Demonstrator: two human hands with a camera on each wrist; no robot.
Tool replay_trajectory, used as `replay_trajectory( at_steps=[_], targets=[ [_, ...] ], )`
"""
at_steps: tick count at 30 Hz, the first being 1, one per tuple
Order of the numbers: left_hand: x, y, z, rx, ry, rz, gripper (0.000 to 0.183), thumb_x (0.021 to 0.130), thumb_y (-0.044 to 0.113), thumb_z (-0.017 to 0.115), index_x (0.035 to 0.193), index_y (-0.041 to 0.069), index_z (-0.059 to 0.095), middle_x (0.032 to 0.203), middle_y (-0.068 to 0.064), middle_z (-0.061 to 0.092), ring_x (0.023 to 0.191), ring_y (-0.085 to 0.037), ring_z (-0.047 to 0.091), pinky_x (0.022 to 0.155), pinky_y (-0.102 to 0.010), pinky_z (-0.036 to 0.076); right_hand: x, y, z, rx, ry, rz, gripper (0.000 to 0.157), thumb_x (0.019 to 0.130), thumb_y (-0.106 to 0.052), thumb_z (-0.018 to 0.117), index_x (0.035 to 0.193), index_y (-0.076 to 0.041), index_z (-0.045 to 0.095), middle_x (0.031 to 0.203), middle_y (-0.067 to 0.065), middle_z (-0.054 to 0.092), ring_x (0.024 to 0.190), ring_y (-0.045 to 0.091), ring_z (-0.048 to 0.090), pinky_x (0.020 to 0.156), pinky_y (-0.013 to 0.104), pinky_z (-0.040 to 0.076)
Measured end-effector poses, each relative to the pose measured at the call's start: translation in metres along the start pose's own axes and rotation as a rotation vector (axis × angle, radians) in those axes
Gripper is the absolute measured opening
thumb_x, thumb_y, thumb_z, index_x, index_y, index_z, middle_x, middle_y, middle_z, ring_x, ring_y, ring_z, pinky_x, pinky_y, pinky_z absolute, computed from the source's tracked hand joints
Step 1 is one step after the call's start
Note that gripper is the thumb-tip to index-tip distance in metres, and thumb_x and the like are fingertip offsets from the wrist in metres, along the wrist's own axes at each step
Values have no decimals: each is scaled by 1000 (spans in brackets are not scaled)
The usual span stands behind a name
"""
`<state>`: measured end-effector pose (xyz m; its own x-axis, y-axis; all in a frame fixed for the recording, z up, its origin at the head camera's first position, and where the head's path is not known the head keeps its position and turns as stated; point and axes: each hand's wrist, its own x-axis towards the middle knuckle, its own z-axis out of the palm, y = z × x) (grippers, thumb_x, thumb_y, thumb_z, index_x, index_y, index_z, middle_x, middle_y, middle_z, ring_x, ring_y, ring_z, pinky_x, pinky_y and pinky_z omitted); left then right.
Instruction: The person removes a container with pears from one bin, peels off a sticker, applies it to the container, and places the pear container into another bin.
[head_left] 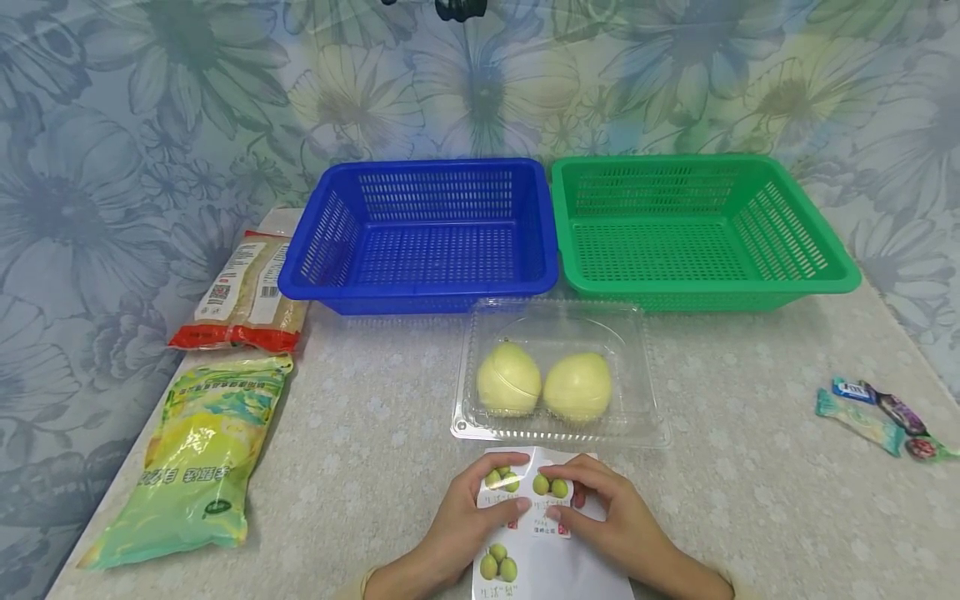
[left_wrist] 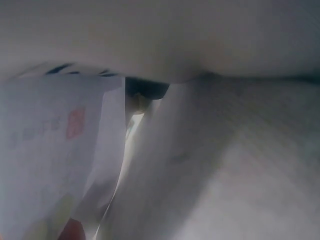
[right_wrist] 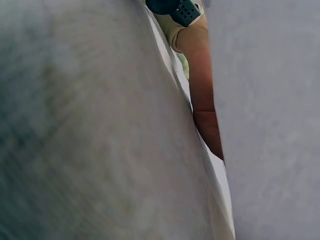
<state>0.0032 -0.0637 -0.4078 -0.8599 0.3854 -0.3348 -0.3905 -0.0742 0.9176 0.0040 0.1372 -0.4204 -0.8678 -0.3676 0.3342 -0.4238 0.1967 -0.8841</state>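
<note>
Both hands meet at a white sheet of pear stickers (head_left: pixel 555 575), low in the middle of the head view. My left hand (head_left: pixel 461 525) grips its upper left part between thumb and fingers. With thumb and index finger, my right hand (head_left: pixel 630 525) pinches a pear sticker (head_left: pixel 546 515) at its right edge; this sticker stands out from the sheet behind. Just beyond the hands sits a clear plastic box (head_left: pixel 637 408) with two pale yellow-green pears (head_left: pixel 577 386) inside. In the left wrist view the sheet (left_wrist: pixel 40 150) fills the left side.
A blue basket (head_left: pixel 420 291) and a green basket (head_left: pixel 712 287) stand side by side at the back. Along the left lie a red-edged grain bag (head_left: pixel 247 292) and a green-yellow bag (head_left: pixel 195 467). Several small wrapped sweets (head_left: pixel 862 421) lie at right.
</note>
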Motion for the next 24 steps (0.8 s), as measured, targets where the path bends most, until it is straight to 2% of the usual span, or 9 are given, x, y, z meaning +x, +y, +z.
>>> replay_trajectory(
  at_steps=[6, 10, 19, 24],
  targets=[
    [0, 2, 0, 20, 9, -33, 37, 89, 19, 54, 125, 14, 48, 99, -12, 66, 75, -14, 67, 65, -27, 55, 0, -2, 0, -5, 13, 6, 37, 72, 1, 71, 107, -7, 64, 86, 3, 59, 67, 9, 48, 57, 22, 43],
    [-1, 2, 0, 23, 15, -30, 37, 90, 20, 52, 126, 14, 48, 100, -12, 65, 75, -14, 67, 65, -26, 55, 1, -5, -2, 10, 5, 24, 34, 73, -1, 71, 106, -9, 66, 87, 1, 61, 68, 7, 50, 58, 21, 44],
    [-2, 2, 1, 144, 58, 28, 33, 90, 20, 52, 123, 14, 50, 107, -12, 60, 73, -10, 65, 63, -25, 54, 3, -8, -7, 102, -41, -47, 36, 74, 4, 68, 109, -6, 64, 90, 2, 62, 78, 5, 53, 62, 22, 46],
    [-3, 0, 2, 203, 69, 78, 33, 90, 19, 53, 122, 12, 48, 112, -13, 55, 78, -8, 61, 64, -24, 53, 4, -9, -8, 145, -50, -77, 37, 74, 9, 65, 109, -3, 63, 92, 5, 63, 83, 6, 55, 64, 21, 47]
  ],
)
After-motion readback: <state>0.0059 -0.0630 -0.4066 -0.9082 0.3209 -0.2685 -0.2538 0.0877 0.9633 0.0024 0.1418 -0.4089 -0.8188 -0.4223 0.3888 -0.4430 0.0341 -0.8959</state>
